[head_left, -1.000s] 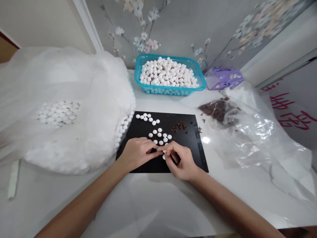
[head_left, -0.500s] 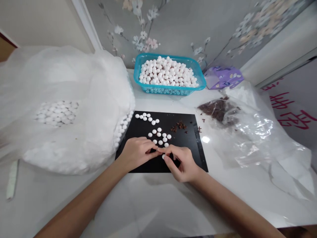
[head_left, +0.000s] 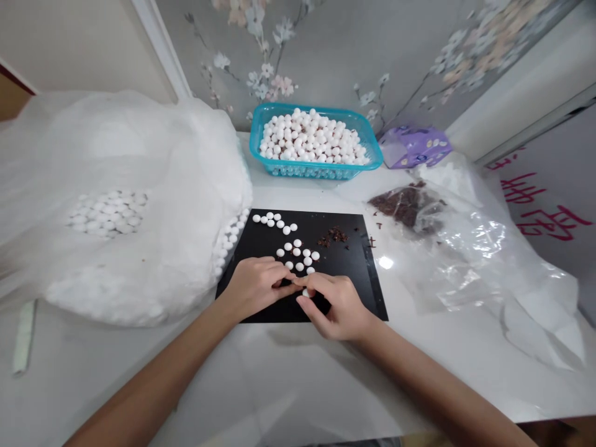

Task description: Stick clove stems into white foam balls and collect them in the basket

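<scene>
Over a black mat [head_left: 344, 292], my two hands meet at their fingertips. My left hand [head_left: 261, 282] is closed in a pinch; whatever lies between its thumb and index finger is too small to make out. A small white foam ball [head_left: 306, 292] shows between the thumb and index finger of my right hand [head_left: 338, 304], which is closed around it. Just beyond the fingers lies a loose cluster of white balls [head_left: 299, 267], some with reddish-brown bits at them. Another group of white balls [head_left: 270, 223] sits at the mat's far left. A small pile of brown, stem-like pieces [head_left: 334, 235] rests right of them.
A large translucent bag [head_left: 186, 248] full of white balls takes up the left side. At the back stands a blue basket [head_left: 321, 167] heaped with balls. To the right, a clear plastic bag [head_left: 479, 248] holds brown pieces [head_left: 403, 203], with a purple packet [head_left: 416, 147] behind.
The ball at my right hand sits slightly deeper between the fingers, and the right thumb has shifted a little left. The whole view has moved slightly; my left hand looks the same.
</scene>
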{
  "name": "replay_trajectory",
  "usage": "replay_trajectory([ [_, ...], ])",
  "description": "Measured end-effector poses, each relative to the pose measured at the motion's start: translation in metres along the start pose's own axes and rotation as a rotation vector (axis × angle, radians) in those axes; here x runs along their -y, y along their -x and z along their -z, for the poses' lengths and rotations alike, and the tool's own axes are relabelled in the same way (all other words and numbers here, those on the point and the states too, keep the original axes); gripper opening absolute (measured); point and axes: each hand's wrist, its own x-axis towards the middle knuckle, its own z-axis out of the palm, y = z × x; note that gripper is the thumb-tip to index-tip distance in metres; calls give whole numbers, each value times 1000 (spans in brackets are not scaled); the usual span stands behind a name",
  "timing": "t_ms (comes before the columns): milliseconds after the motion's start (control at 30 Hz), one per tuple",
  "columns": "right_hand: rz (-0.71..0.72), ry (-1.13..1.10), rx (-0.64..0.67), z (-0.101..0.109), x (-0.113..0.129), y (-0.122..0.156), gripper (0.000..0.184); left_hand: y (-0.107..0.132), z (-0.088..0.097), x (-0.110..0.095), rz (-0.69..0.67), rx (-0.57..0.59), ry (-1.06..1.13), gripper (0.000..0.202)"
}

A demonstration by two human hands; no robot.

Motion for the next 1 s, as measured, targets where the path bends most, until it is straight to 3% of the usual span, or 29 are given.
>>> replay_trajectory([
  [267,-70,-208,-167,1,-2,4,13,0,0,0,69,24,2,27],
  [600,3,63,58,0,1,-3,15,0,-1,1,42,23,20,26],
  [867,67,213,208,3,12,-8,18,-1,2,0,-56,41,-49,25],
  [933,76,231,173,7,11,-8,17,-1,3,-2,-19,44,-60,19],
  [1000,25,252,27,13,3,-8,13,-1,4,-4,27,41,-66,13],
])
